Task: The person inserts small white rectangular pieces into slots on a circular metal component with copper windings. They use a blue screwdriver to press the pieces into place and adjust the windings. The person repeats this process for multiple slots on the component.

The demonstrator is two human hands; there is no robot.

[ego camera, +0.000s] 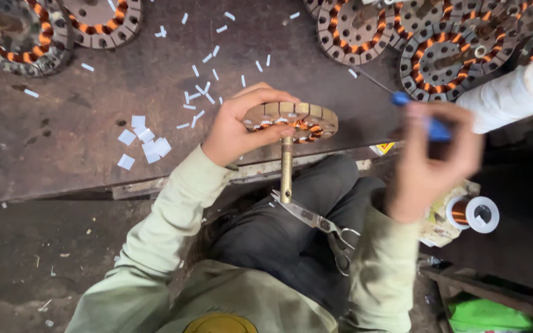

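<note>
Paper slips (pixel 146 143) litter rusty workbench (pixel 63 142) beside wound stators (pixel 439 58).

Stator (pixel 291 120) is tan on the rim with orange copper windings, brass-coloured shaft (pixel 286 169). Tool handle (pixel 433 126) is bright blue, thread spool (pixel 510 95) white, sleeves pale green, worktop (pixel 63 142) rusty dark brown with white paper bits (pixel 144 142).

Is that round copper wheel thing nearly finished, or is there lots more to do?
Hard to say exactly. The round stator in the left hand already has copper wire wound in it, like the wound stators stacked at the far right. In hand: the right hand, blurred, holds a blue-handled tool beside it. Paper slips, scissors and a copper spool lie ready, so work seems unfinished.
</note>
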